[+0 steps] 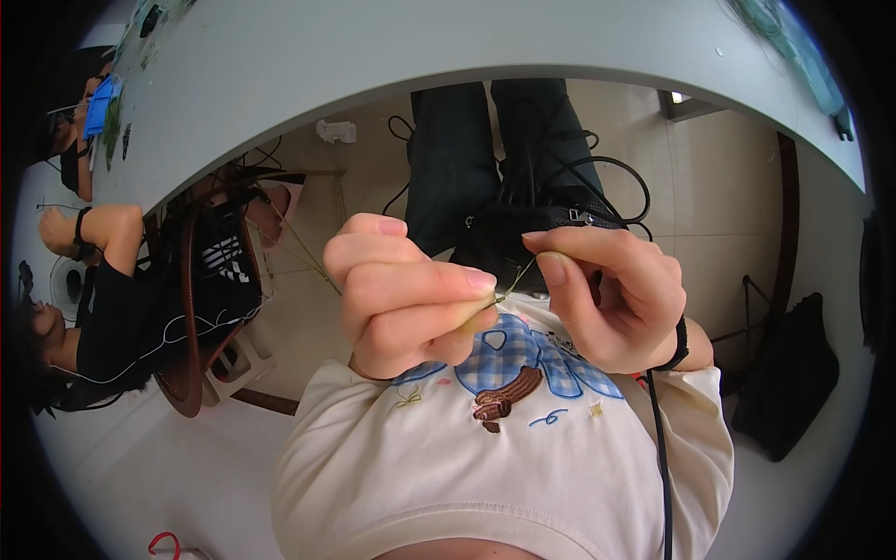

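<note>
In front of my chest, my left hand (406, 299) is closed, thumb and fingers pinching a thin yellow-green cord (511, 288). A short piece of the cord shows between the hands, with what looks like a small knot or loop near my left fingertips. My right hand (616, 297) is closed as well, its thumb and index finger pinching the thin end. Long thin strands (308, 257) run off behind my left hand toward the left; whether they join this cord I cannot tell.
A grey-white table edge (448, 73) curves ahead of me. A black bag (504, 245) with cables lies over my legs. At left another person (112, 308) sits by a brown chair (191, 308). A dark bag (789, 378) stands at right; crumpled white tissue (336, 132) lies on the floor.
</note>
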A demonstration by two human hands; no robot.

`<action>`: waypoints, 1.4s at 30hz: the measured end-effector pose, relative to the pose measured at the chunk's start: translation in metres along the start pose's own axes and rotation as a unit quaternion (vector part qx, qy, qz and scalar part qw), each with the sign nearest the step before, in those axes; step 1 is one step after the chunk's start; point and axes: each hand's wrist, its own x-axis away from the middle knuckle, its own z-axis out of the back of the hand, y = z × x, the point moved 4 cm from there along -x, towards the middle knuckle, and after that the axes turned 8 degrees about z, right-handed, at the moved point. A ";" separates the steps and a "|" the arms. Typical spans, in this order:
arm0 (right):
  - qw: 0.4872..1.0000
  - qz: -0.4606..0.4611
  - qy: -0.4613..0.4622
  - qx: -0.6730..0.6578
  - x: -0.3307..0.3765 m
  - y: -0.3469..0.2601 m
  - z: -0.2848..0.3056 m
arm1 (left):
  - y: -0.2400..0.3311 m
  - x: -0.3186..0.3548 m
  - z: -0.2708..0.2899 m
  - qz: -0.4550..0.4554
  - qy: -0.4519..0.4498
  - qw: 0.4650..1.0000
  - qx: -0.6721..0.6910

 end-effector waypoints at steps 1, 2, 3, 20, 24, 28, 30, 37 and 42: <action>1.000 -0.004 0.016 -0.010 0.002 0.000 -0.001 | 0.000 0.000 0.000 0.001 -0.001 1.000 0.001; 0.999 -0.008 0.032 -0.020 0.003 0.001 -0.001 | 0.000 0.000 0.000 0.003 -0.002 1.000 0.002; 0.999 -0.009 0.032 -0.020 0.004 0.001 -0.003 | 0.000 0.000 0.000 0.003 -0.003 1.000 0.001; 0.998 0.025 0.054 -0.018 -0.001 -0.005 0.002 | -0.003 0.001 0.001 0.036 -0.068 0.997 -0.013; 0.999 0.000 0.033 -0.033 0.006 -0.003 0.003 | -0.004 -0.001 0.001 0.038 -0.071 0.997 -0.012; 0.998 0.023 -0.035 -0.042 0.004 -0.003 -0.001 | -0.006 -0.002 0.002 0.037 -0.078 0.996 -0.013; 0.997 0.055 -0.044 -0.039 0.002 -0.004 -0.003 | -0.007 -0.003 0.004 0.040 -0.080 0.996 -0.014; 0.988 -0.038 -0.129 -0.082 0.004 0.000 -0.008 | -0.010 -0.005 0.004 0.053 -0.111 0.992 -0.024; 0.899 -0.292 -0.135 -0.299 0.015 0.019 -0.022 | -0.010 -0.004 0.000 0.055 -0.122 0.991 0.005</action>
